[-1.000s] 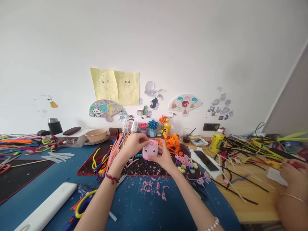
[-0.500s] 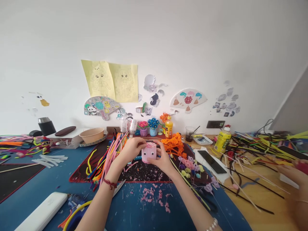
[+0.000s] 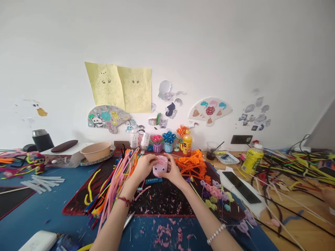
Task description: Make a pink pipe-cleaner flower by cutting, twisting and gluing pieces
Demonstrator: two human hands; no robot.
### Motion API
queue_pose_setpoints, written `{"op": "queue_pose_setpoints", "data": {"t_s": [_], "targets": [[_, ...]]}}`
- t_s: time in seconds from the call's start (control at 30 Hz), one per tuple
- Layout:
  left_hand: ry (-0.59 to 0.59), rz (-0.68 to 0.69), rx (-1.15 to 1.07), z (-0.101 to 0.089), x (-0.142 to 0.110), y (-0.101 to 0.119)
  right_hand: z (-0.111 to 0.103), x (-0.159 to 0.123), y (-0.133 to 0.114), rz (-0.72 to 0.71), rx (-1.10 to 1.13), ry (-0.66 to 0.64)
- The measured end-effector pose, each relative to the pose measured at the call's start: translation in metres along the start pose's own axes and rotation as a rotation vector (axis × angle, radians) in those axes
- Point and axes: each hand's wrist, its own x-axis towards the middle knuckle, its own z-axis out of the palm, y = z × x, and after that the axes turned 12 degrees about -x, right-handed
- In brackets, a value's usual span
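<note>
The cup (image 3: 160, 166) is at the centre of the work, held over the mat (image 3: 170, 200). Its mouth points up, tipped slightly towards 6 o'clock, and its eyes (image 3: 163, 169) look to 6. Its body is squat, with the axis running near upright.

The left hand (image 3: 144, 166) pinches the rim at 10 o'clock between thumb and fingertips. The right hand (image 3: 174, 171) grips the side at 3, thumb in front, fingers curled behind.

A blue strip (image 3: 154, 181) lies just beside the cup at 7. Stems (image 3: 117, 181) crowd 8 to 9, orange coils (image 3: 193, 163) sit at 3, small flowers (image 3: 216, 192) at 4, a juice bottle (image 3: 187, 143) between 1 and 2, flower pots (image 3: 169, 148) near 12. Open room runs to 6 between the forearms, with loose scraps (image 3: 165, 234) past the mat's red edge and a blade (image 3: 129, 220) at 7.
</note>
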Motion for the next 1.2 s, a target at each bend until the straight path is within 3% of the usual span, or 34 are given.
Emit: {"op": "queue_pose_setpoints", "data": {"t_s": [0.3,0.77,1.2], "targets": [[-0.024,-0.017,0.034,0.012,0.013,-0.032,-0.001,0.027,0.021,0.019,-0.023,-0.032],[-0.148,0.018,0.074,0.013,0.002,-0.04,0.009,0.028,0.037,-0.005,-0.215,-0.003],[-0.172,0.033,0.042,0.013,-0.003,-0.041,-0.01,0.028,0.008,-0.193,-0.46,0.063]]}}
